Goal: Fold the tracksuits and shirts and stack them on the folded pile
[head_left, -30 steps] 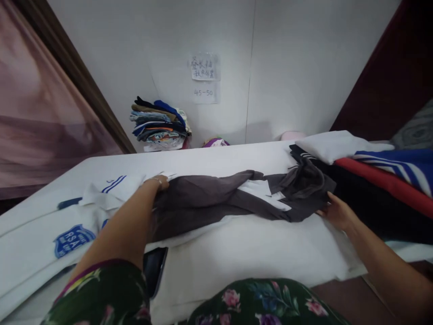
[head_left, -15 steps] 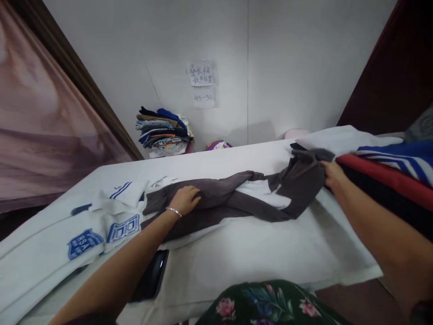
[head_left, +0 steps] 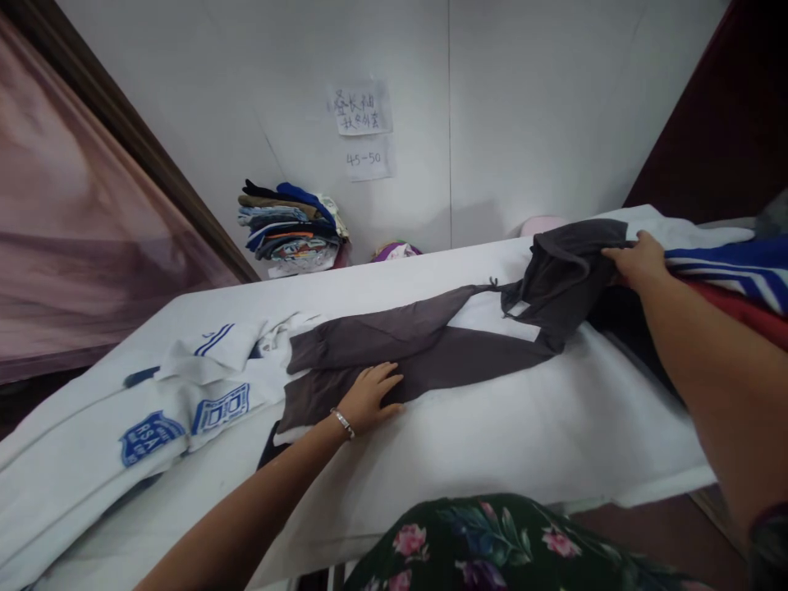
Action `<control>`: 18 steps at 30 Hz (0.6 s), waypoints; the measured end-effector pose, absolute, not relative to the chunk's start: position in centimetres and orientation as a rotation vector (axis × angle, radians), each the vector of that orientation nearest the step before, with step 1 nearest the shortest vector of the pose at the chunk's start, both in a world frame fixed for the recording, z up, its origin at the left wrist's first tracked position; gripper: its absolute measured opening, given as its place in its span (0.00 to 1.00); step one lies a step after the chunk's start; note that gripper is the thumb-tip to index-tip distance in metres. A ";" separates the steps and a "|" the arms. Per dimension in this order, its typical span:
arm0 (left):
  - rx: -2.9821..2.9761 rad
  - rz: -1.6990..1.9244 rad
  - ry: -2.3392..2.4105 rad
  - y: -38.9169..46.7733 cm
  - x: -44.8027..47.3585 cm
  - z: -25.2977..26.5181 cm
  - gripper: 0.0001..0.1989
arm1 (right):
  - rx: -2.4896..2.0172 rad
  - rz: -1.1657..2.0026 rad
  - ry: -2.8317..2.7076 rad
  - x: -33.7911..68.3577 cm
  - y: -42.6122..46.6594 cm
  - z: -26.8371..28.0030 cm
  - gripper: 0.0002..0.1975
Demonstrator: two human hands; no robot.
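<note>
A dark grey garment point(head_left: 424, 345) lies stretched across the white table. Two long cuffed parts, sleeves or legs, point left, and white shows between them. Near its bunched right end are a small knotted cord and a pale label. My left hand point(head_left: 368, 400), with a silver bracelet at the wrist, rests palm down on the garment's near edge, fingers apart. At the far right my right hand point(head_left: 637, 256) pinches the garment's bunched end, lifted a little above the table and the clothes there.
White clothing with blue badges point(head_left: 153, 439) lies at left. Blue-striped point(head_left: 726, 267) and red clothes point(head_left: 732, 308) are piled at right. A folded clothes stack point(head_left: 292, 230) stands behind the table point(head_left: 492, 443), below handwritten paper signs point(head_left: 363, 111) on the wall.
My right hand has moved right and slightly up, pulling the garment straighter. My left hand has slid right and nearer to me, its fingers now more spread.
</note>
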State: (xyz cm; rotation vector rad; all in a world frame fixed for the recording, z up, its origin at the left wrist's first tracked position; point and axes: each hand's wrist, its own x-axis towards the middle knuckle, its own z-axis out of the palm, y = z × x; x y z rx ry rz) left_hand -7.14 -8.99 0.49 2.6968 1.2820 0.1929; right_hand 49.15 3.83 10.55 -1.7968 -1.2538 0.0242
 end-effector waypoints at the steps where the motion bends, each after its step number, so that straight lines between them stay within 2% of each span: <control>1: 2.699 0.172 1.283 -9.5 -7.3 0.5 0.28 | -1.849 0.002 -1.234 48.7 3.4 10.7 0.38; 3: 2.708 0.139 1.306 -10.5 -7.8 0.5 0.29 | -1.846 -0.117 -1.301 46.9 2.0 10.6 0.35; 5: 2.719 0.138 1.356 -11.3 -8.2 0.3 0.27 | -1.628 -0.239 -1.551 44.3 -0.2 9.3 0.27; 7: 2.733 0.158 1.404 -12.1 -8.6 0.0 0.26 | -1.392 -0.135 -1.857 41.3 -3.1 6.6 0.22; 9: 2.744 0.161 1.453 -12.6 -8.6 -0.3 0.29 | -1.207 0.014 -2.200 38.7 -6.1 3.1 0.26; 11: 2.745 0.136 1.500 -13.0 -8.4 -0.4 0.32 | -1.131 0.018 -2.401 37.2 -8.4 -0.2 0.32; 15: 2.709 0.104 1.601 -12.9 -7.6 -0.4 0.32 | -1.398 -0.142 -2.467 37.7 -9.3 -3.5 0.40; 18: 2.646 0.096 1.688 -12.1 -7.1 0.1 0.33 | -1.558 -0.215 -2.436 39.1 -7.3 -3.3 0.37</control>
